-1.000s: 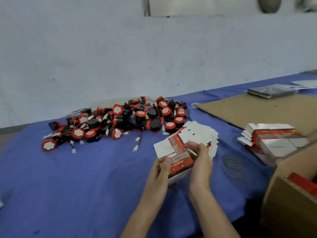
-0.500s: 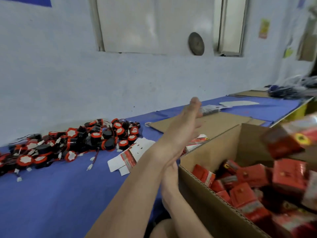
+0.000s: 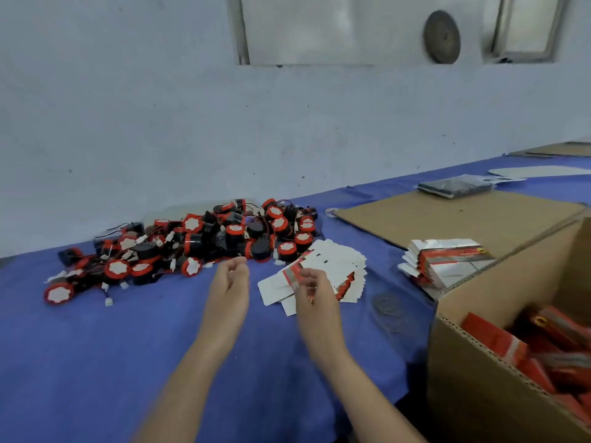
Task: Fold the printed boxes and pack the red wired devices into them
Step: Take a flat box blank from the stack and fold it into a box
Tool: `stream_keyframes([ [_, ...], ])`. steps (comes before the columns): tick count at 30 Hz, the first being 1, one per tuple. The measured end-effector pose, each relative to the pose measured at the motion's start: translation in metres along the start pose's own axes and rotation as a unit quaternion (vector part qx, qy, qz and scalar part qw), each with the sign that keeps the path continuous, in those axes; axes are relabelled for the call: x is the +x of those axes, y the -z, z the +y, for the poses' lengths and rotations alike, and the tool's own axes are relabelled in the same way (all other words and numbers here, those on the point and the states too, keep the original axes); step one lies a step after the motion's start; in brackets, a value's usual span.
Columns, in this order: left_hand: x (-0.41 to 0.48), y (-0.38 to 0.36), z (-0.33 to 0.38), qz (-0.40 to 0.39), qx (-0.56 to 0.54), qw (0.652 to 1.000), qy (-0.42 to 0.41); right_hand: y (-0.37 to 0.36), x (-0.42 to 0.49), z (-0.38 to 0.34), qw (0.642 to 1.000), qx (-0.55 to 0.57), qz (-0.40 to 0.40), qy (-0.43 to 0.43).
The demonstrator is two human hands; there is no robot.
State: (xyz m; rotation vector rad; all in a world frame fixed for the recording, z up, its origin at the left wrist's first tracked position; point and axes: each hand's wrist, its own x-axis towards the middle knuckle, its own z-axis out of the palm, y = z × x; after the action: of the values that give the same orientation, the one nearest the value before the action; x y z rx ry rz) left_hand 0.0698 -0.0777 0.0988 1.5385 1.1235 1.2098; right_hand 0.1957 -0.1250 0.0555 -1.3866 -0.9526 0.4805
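A heap of red and black wired devices [image 3: 204,247] lies on the blue table cover [image 3: 96,346] at the back left. A fanned stack of flat printed boxes [image 3: 339,266] sits just right of the heap. My right hand [image 3: 311,290] is on the near end of that stack, its curled fingers pinching the top flat box [image 3: 278,284] by its red stripe. My left hand [image 3: 232,279] hovers beside it, just in front of the heap, with loosely curled fingers holding nothing.
An open cardboard carton [image 3: 473,388] at the right front edge holds several packed red boxes [image 3: 499,340]. Behind it lie a second stack of flat boxes [image 3: 447,262], a cardboard sheet [image 3: 454,219] and a dark packet [image 3: 454,187]. Rubber bands [image 3: 388,310] lie by the carton.
The packed box that both hands held a second ago is gone from them. The view swung right to the carton and back. My hands are now over the table again, the right one on the flat stack.
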Motion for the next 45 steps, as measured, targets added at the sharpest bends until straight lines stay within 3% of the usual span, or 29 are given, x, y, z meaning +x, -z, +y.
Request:
stream_keyframes([
  [3,0.015,0.024,-0.05,0.015,0.076,0.997,0.029,-0.015,0.027,0.022,0.955,-0.283,0.002,0.089],
  [5,0.021,0.035,-0.084,0.028,0.098,0.993,0.064,-0.02,0.042,0.037,0.918,-0.384,-0.033,0.087],
  [8,0.039,0.044,-0.105,0.035,0.083,0.99,0.108,-0.025,0.057,0.056,0.864,-0.487,-0.126,0.031],
  [10,0.049,0.049,-0.106,0.04,0.052,0.99,0.122,-0.028,0.061,0.062,0.836,-0.531,-0.14,0.021],
  [15,0.059,0.051,-0.111,0.019,0.052,0.99,0.131,-0.033,0.064,0.06,0.819,-0.559,-0.12,0.05],
  [20,0.06,0.048,-0.107,0.005,0.067,0.991,0.112,-0.035,0.059,0.049,0.836,-0.53,-0.132,0.055],
  [24,0.051,0.044,-0.099,-0.013,0.08,0.994,0.074,-0.03,0.052,0.034,0.912,-0.384,-0.078,0.12],
  [28,0.042,0.032,-0.085,-0.035,0.006,0.998,0.051,-0.036,0.042,0.028,0.981,-0.154,-0.065,0.099],
  [32,0.033,0.028,-0.078,-0.046,0.012,0.999,-0.003,-0.04,0.036,0.024,0.99,-0.074,-0.091,0.074],
  [38,0.032,0.033,-0.073,0.003,0.026,0.999,-0.031,-0.044,0.039,0.014,0.997,0.055,-0.042,0.039],
  [41,0.033,0.041,-0.072,0.051,0.01,0.998,-0.042,-0.045,0.041,0.012,0.996,0.085,-0.03,0.005],
  [45,0.033,0.049,-0.063,0.042,0.016,0.997,-0.058,-0.049,0.043,0.012,0.994,0.1,-0.038,-0.009],
])
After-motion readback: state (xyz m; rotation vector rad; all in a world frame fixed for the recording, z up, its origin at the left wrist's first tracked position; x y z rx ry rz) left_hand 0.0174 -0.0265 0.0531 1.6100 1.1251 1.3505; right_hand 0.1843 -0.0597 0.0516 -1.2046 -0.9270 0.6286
